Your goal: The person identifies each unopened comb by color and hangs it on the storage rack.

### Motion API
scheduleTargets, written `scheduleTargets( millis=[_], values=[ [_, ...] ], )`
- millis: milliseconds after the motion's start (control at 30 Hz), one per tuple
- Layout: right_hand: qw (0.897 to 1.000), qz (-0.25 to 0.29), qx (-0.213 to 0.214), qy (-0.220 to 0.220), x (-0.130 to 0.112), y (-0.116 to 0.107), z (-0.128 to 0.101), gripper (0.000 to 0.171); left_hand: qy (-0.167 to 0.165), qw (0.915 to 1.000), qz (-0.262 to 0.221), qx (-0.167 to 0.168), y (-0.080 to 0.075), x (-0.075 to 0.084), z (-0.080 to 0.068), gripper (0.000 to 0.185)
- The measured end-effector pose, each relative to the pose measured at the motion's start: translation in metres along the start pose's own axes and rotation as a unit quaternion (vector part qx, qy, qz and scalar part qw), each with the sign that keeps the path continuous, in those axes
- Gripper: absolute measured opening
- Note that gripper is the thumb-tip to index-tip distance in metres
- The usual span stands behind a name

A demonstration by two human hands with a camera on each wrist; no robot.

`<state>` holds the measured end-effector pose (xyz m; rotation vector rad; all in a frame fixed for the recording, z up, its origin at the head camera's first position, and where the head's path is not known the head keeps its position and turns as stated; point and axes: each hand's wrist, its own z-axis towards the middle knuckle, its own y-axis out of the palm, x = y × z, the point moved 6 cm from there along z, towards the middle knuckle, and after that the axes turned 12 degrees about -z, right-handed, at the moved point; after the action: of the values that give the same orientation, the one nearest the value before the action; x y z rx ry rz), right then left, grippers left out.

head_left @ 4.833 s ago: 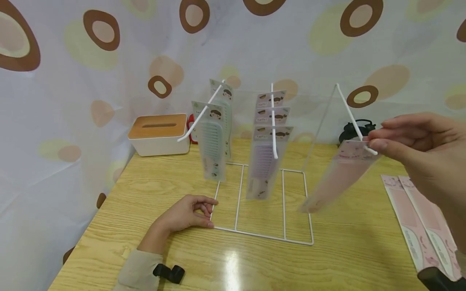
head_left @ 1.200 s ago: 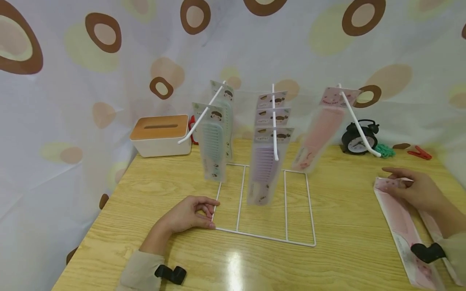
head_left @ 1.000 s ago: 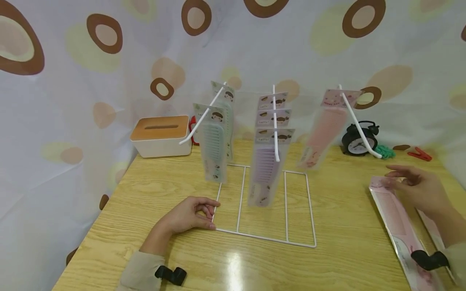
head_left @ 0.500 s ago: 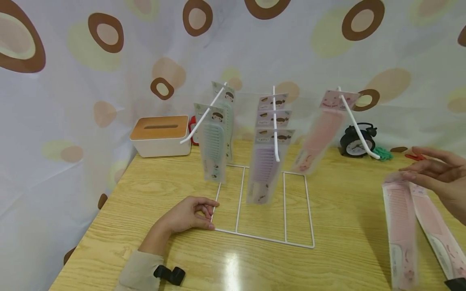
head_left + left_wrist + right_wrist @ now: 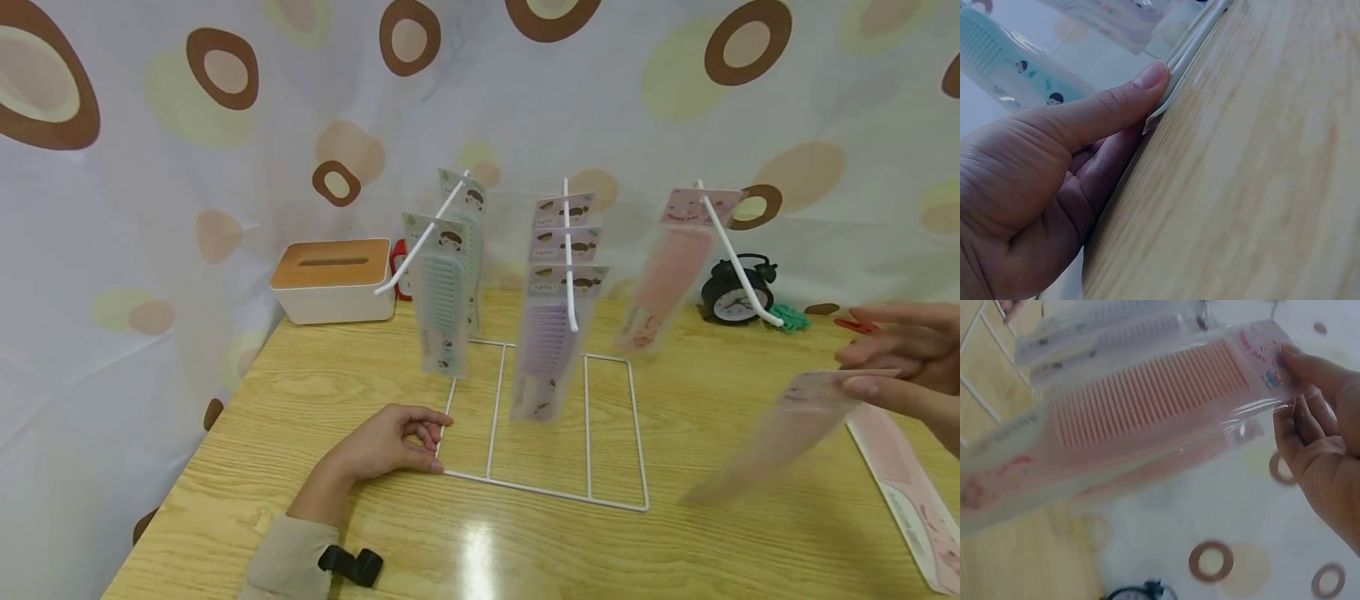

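My left hand [image 5: 390,437] pinches the near left corner of a white wire display rack [image 5: 540,490]; in the left wrist view thumb and fingers close at the wire [image 5: 1192,53]. My right hand [image 5: 911,358] holds a pink comb in a clear packet [image 5: 1154,394] by its printed header, between thumb and fingers. In the head view this packet [image 5: 780,442] is blurred and slants down to the left, over the table's right side. Another packaged pink comb [image 5: 678,250] hangs far back on the rack's right hook. One more pink packet [image 5: 900,492] lies on the table beneath my right hand.
Packaged green combs [image 5: 440,292] hang from the left hook, several purple ones [image 5: 546,342] from the middle hook. Behind stand a tissue box [image 5: 330,292] and a black alarm clock [image 5: 735,292]. Green cord [image 5: 791,317] and a red clip [image 5: 855,325] lie at the back right.
A pink comb packet went onto the right hook and slid to its back. My right hand then picked another pink packet off the table and lifted it. The left hand stayed put.
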<state>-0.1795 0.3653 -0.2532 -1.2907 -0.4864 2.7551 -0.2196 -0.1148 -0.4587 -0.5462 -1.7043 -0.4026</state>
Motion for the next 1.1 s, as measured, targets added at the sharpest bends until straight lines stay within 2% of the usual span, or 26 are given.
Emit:
scheduleTargets(
  millis=[100,167,267,333,367,433,600,900,1100],
  values=[
    [0.998,0.056,-0.021,-0.003,-0.014,0.017,0.01,0.059,0.0,1.0,0.002,0.0,-0.001,0.0,0.0,0.061],
    [0.998,0.065,-0.023,0.002,-0.022,0.026,0.017,0.06,0.0,1.0,0.0,0.001,-0.001,0.0,0.0,0.061],
    [0.996,0.092,-0.009,0.006,-0.03,0.033,0.028,0.062,0.0,1.0,-0.008,0.001,-0.001,0.0,0.001,0.06],
    [0.997,0.082,0.008,0.016,-0.033,0.036,0.034,0.061,-0.001,0.9999,-0.014,0.0,0.0,-0.001,0.001,0.061],
    [0.995,0.097,0.012,0.018,-0.034,0.037,0.037,0.061,-0.001,0.9999,-0.016,-0.001,0.0,-0.001,0.001,0.061],
    [0.996,0.08,0.026,0.039,-0.037,0.039,0.04,0.06,-0.003,0.9999,-0.016,-0.002,0.0,-0.001,0.001,0.061],
    [0.995,0.067,0.04,0.06,-0.038,0.045,0.046,0.056,-0.003,0.9999,-0.012,0.0,0.001,0.0,0.0,0.061],
    [0.992,0.117,0.019,0.053,-0.036,0.047,0.048,0.041,0.0,0.9999,-0.013,-0.002,0.0,0.0,0.001,0.061],
    [0.993,0.091,0.027,0.07,-0.036,0.048,0.05,0.037,-0.003,0.9999,-0.013,0.002,0.0,0.0,0.0,0.061]
  ],
)
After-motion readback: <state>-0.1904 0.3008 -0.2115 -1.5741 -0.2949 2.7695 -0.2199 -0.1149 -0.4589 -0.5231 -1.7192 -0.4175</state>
